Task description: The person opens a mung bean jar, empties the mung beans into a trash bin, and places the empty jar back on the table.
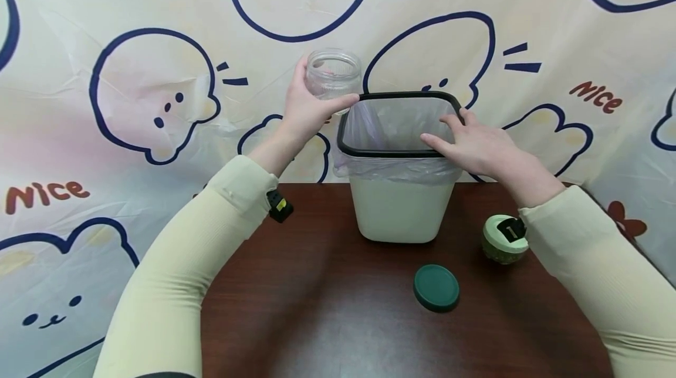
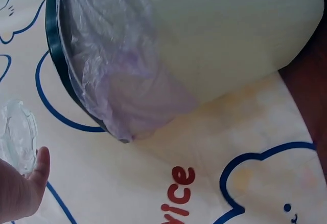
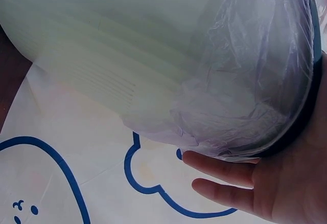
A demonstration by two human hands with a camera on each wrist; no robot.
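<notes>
In the head view my left hand (image 1: 308,99) grips a clear jar (image 1: 334,76) without a lid, holding it up just left of the bin's rim. The thumb lies across the jar's near side, and in the left wrist view only part of the jar (image 2: 18,137) shows. A pale trash bin (image 1: 404,205) with a black rim stands upright, lined with a thin purplish bag (image 1: 398,169). My right hand (image 1: 475,140) rests at the right side of that rim. Seen from the right wrist, two fairly straight fingers (image 3: 219,168) extend outside beneath the bagged edge.
A dark green round lid (image 1: 436,287) lies on the brown table (image 1: 317,307) in front of the bin. Near the right forearm stands a small jar with a light green lid (image 1: 504,243). A patterned cloth (image 1: 158,90) covers the wall behind.
</notes>
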